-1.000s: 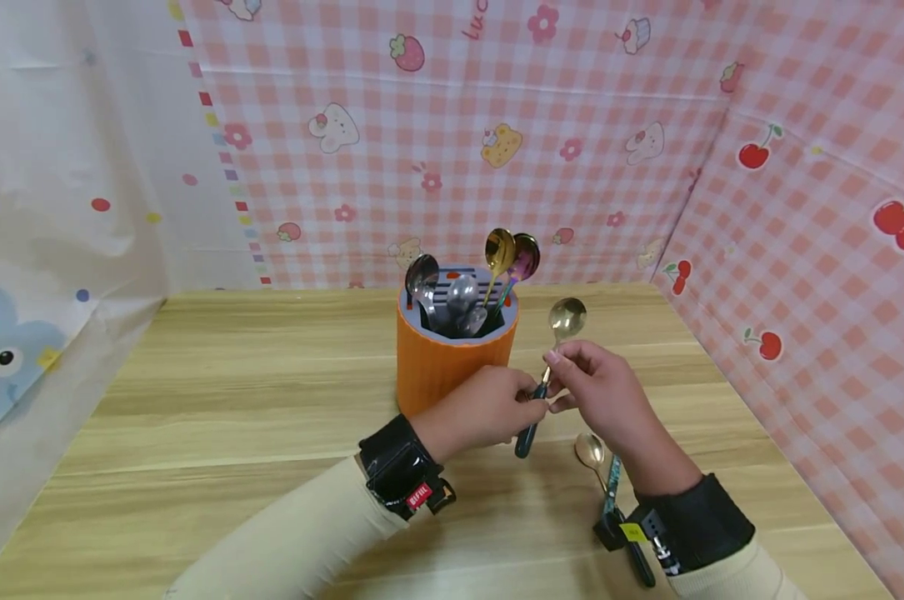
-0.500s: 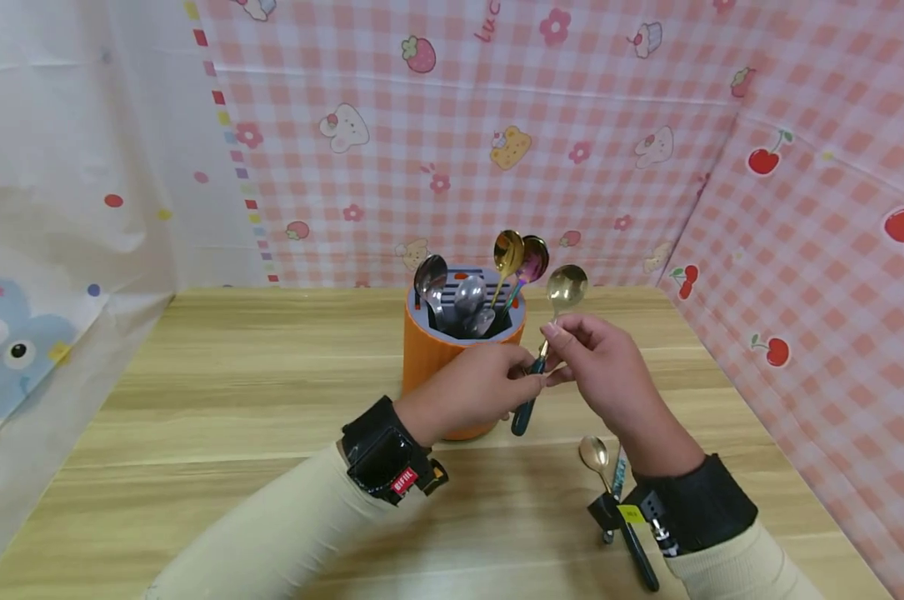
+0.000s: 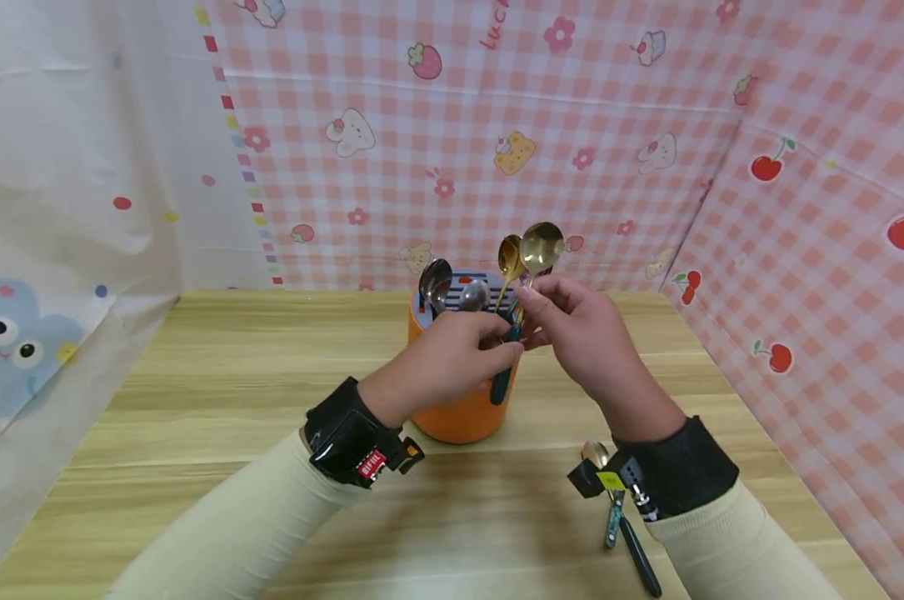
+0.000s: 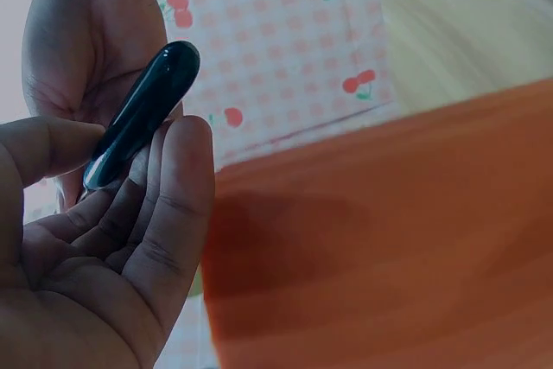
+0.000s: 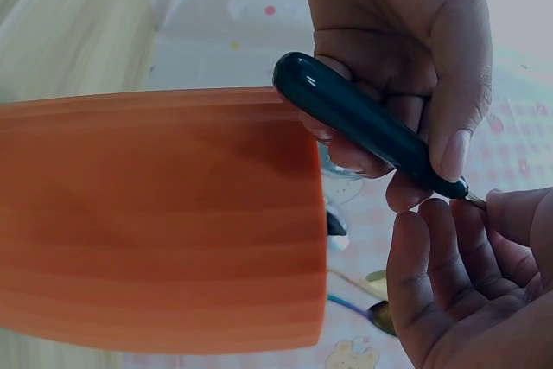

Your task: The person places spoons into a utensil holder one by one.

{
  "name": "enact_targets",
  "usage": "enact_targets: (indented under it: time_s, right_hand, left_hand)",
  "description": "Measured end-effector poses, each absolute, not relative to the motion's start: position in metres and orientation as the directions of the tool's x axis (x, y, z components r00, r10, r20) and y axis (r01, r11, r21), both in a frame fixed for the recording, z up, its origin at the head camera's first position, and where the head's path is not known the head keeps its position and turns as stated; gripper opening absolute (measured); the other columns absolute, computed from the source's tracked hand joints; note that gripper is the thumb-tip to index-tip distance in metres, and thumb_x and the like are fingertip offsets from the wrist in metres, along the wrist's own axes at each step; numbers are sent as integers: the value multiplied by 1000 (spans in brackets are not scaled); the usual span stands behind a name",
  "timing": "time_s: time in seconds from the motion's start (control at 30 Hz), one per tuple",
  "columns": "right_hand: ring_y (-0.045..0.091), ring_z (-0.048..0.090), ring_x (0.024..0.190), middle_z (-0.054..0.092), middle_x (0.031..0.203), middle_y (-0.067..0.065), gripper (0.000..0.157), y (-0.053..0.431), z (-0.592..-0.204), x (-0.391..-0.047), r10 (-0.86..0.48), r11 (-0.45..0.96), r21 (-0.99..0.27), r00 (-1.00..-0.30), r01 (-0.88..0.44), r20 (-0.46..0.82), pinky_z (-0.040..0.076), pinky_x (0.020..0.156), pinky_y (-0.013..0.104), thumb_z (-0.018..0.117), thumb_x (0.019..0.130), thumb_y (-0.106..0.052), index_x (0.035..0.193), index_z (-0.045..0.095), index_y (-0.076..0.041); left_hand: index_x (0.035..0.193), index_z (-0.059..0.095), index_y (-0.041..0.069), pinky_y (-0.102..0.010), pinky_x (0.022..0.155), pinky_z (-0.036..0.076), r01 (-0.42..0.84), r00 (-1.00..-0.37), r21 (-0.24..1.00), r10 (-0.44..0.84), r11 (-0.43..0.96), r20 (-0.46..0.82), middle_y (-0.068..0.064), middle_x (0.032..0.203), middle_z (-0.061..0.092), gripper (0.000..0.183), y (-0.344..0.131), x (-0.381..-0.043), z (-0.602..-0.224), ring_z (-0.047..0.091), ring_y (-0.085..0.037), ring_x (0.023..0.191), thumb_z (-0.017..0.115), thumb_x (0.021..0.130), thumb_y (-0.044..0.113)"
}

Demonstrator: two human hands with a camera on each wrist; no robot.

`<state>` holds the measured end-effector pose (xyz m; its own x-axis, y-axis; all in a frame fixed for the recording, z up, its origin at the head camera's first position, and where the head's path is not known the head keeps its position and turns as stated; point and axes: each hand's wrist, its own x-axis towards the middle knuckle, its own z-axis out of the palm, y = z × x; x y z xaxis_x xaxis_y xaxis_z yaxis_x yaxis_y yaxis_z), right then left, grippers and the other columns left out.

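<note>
A gold-bowled spoon (image 3: pixel 541 246) with a dark green handle (image 4: pixel 143 118) is held bowl up in front of the orange utensil holder (image 3: pixel 455 417). My left hand (image 3: pixel 452 354) pinches the handle near its upper end between thumb and fingers. Just above, my right hand (image 3: pixel 582 342) pinches the thin metal neck. In the right wrist view, the handle's rounded end overlaps the holder's rim edge. Inside the holder stand a silver spoon (image 3: pixel 437 279), another silver one (image 3: pixel 474 296), a gold spoon (image 3: pixel 510 257) and a rainbow-coloured spoon (image 5: pixel 380 317), mostly hidden in the head view.
On the wooden table (image 3: pixel 234 417), below my right wrist, lie a small gold-bowled spoon (image 3: pixel 594 452), a turquoise patterned handle (image 3: pixel 613 521) and a black handle (image 3: pixel 639 558), partly covered by the wrist camera. Checked pink cloth (image 3: pixel 392 200) hangs behind and to the right.
Both hands have carried the spoon up and leftward, from right of the holder to in front of its rim. Both keep their pinch. The spoons on the table stay put.
</note>
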<state>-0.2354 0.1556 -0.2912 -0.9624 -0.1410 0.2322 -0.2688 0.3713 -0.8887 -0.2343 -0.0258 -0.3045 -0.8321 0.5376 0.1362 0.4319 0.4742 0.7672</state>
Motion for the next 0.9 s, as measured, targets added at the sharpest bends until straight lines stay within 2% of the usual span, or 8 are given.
enact_targets:
  time_s: [0.23, 0.43, 0.57, 0.77, 0.9]
  right_hand:
    - [26, 66, 81, 60, 92, 17, 35, 143, -277, -245, -185, 388, -863, -945, -323, 271, 58, 75, 36, 53, 101, -37, 114, 59, -4]
    - [24, 67, 80, 62, 91, 15, 34, 130, -267, -252, -189, 399, -835, -925, -378, 329, 58, 74, 36, 54, 100, -36, 112, 61, -5]
    - [24, 64, 82, 61, 92, 15, 31, 123, -264, -253, -192, 351, -840, -909, -415, 369, 57, 75, 37, 55, 100, -33, 112, 63, -5]
    - [25, 62, 85, 62, 94, 15, 27, 113, -265, -257, -206, 284, -837, -882, -468, 424, 59, 75, 36, 58, 100, -25, 114, 65, -3]
    - [24, 63, 86, 64, 97, 15, 27, 110, -271, -260, -210, 324, -836, -895, -444, 394, 58, 77, 37, 59, 99, -25, 113, 65, -3]
  left_hand:
    - [120, 62, 15, -31, 62, 53, 382, -878, 801, 451, 461, 159, 2, 89, 68, 29, -40, -237, -297, 65, -18, 67, 59, 98, 35]
    - [118, 63, 16, -33, 67, 55, 392, -898, 815, 368, 426, 240, 2, 98, 70, 27, -51, -242, -293, 65, -14, 78, 64, 96, 32]
    - [115, 63, 17, -33, 68, 56, 418, -896, 817, 328, 398, 298, 0, 101, 69, 21, -53, -245, -293, 64, -15, 85, 65, 96, 28]
    - [124, 60, 14, -32, 67, 58, 378, -919, 831, 274, 408, 284, -2, 102, 68, 31, -57, -249, -294, 65, -18, 82, 65, 96, 27]
    - [122, 61, 12, -34, 73, 57, 376, -922, 811, 268, 448, 279, -2, 108, 69, 30, -60, -252, -296, 64, -17, 92, 65, 96, 26]
